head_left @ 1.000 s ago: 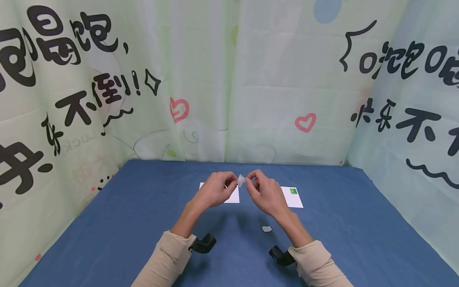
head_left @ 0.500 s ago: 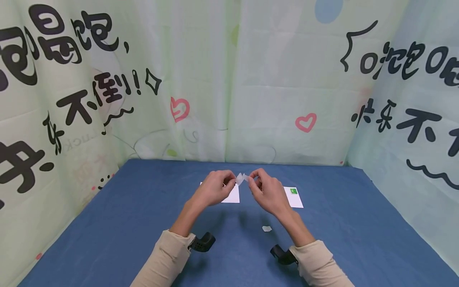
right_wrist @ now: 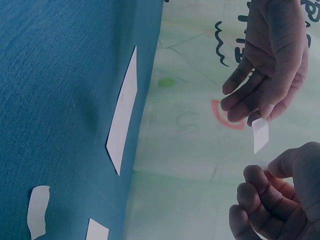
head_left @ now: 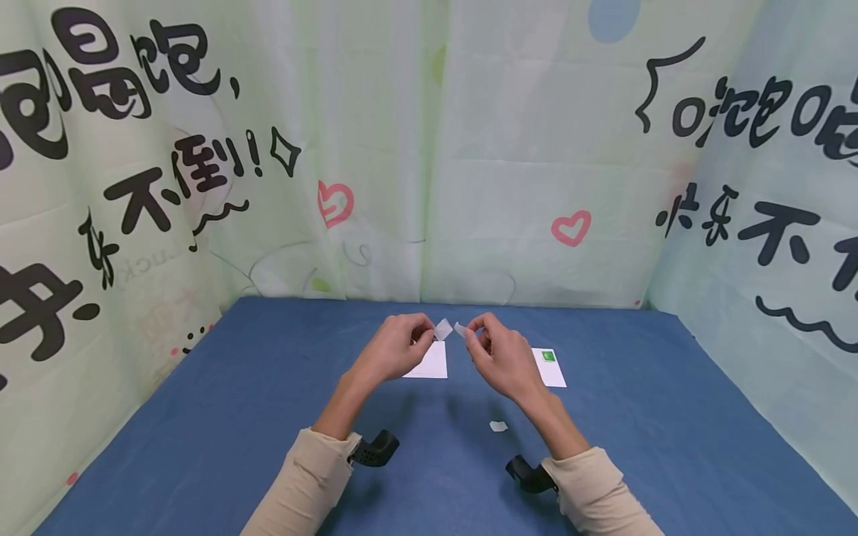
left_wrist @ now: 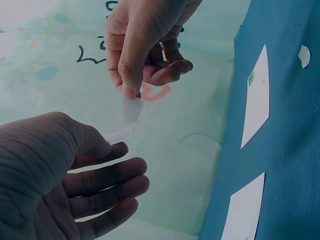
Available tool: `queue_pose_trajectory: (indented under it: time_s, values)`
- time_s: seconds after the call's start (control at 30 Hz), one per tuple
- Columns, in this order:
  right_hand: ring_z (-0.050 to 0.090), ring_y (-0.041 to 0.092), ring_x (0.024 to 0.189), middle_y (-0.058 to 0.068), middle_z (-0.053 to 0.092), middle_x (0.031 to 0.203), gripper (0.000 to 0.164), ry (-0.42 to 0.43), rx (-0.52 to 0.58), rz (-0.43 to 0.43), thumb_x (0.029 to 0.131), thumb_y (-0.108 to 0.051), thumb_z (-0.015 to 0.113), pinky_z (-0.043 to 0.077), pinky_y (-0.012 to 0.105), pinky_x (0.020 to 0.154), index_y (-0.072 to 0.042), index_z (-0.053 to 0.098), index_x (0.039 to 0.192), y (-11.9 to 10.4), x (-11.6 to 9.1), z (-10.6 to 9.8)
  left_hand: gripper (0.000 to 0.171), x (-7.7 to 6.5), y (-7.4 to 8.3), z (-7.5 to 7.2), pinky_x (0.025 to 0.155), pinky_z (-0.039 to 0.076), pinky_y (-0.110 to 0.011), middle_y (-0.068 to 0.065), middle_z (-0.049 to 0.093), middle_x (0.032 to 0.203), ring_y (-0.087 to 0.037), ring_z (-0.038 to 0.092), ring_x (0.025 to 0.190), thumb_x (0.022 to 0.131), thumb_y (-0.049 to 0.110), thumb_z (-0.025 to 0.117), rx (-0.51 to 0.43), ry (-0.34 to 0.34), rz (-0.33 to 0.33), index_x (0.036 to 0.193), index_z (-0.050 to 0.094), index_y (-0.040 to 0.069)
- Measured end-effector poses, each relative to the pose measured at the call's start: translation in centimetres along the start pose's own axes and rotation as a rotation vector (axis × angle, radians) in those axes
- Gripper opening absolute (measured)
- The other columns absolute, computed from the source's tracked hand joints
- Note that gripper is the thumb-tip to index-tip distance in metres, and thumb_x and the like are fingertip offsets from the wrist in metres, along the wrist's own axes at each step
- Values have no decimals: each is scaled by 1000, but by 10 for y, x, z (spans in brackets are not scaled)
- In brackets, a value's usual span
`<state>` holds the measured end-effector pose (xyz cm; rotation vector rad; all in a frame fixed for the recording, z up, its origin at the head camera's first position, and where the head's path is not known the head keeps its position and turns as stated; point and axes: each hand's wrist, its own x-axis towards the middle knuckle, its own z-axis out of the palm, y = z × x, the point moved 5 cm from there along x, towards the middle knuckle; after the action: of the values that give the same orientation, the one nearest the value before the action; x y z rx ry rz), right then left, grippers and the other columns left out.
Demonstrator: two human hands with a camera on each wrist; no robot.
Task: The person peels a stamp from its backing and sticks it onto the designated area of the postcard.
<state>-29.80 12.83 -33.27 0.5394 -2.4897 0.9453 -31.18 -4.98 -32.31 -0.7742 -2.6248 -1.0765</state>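
Note:
Above the blue table, my left hand pinches a small white rectangular slip between thumb and forefinger. Opposite it, my right hand pinches a small translucent piece, which looks thin and filmy. A narrow gap lies between the two pieces in the head view. Beneath and behind the left hand is a white card or envelope. A second white card or envelope, bearing a green stamp-like square, lies partly hidden behind the right hand.
A torn scrap of white paper lies on the blue tablecloth nearer me, left of the right forearm. Printed pale green curtains stand along the table's back and sides. Both wrists carry black camera mounts.
The pieces between my fingertips, together a second ago, have come apart into two. My left hand has shifted slightly left, showing more of the card beneath; the scrap stays put.

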Motion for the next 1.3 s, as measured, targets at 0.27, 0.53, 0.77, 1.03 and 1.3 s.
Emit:
queue_pose_trajectory:
  time_s: [0.27, 0.53, 0.77, 1.03, 1.3]
  values:
    - [48, 12, 50, -5, 55, 64, 11, -5, -5, -2, 101, -14, 63, 39, 30, 50, -5, 62, 107, 0, 0, 0, 15, 0, 1, -1, 66, 50, -28, -5, 71, 90, -10, 58, 70, 102, 10, 59, 2, 1, 5, 99, 72, 6]
    - [47, 12, 49, -5, 54, 64, 11, -1, 0, -13, 100, -13, 65, 39, 29, 49, -5, 62, 107, -1, 0, 0, 16, 1, 1, -1, 66, 50, -28, -5, 71, 89, -11, 58, 70, 103, 11, 58, -7, 0, 3, 100, 72, 4]
    - [46, 10, 49, -7, 54, 63, 10, -17, 23, -63, 100, -13, 65, 39, 29, 50, -5, 62, 107, -5, -1, 4, 18, 0, 0, 2, 67, 50, -30, -3, 69, 90, -13, 58, 72, 104, 11, 56, -50, -9, -39, 104, 71, 3]
    - [49, 9, 52, -7, 56, 66, 14, -51, 51, -73, 99, -13, 67, 43, 29, 53, -6, 63, 110, -11, -2, 7, 19, 0, -3, 4, 69, 49, -32, -7, 70, 93, -15, 58, 72, 105, 13, 53, -82, -23, -72, 103, 70, 4]
    - [48, 6, 52, -8, 56, 67, 20, -94, 62, -124, 96, -10, 71, 44, 28, 53, -5, 63, 114, -14, -3, 10, 20, -1, -3, 5, 63, 45, -31, -5, 67, 90, -17, 53, 66, 106, 13, 50, -117, -61, -91, 101, 68, 6]
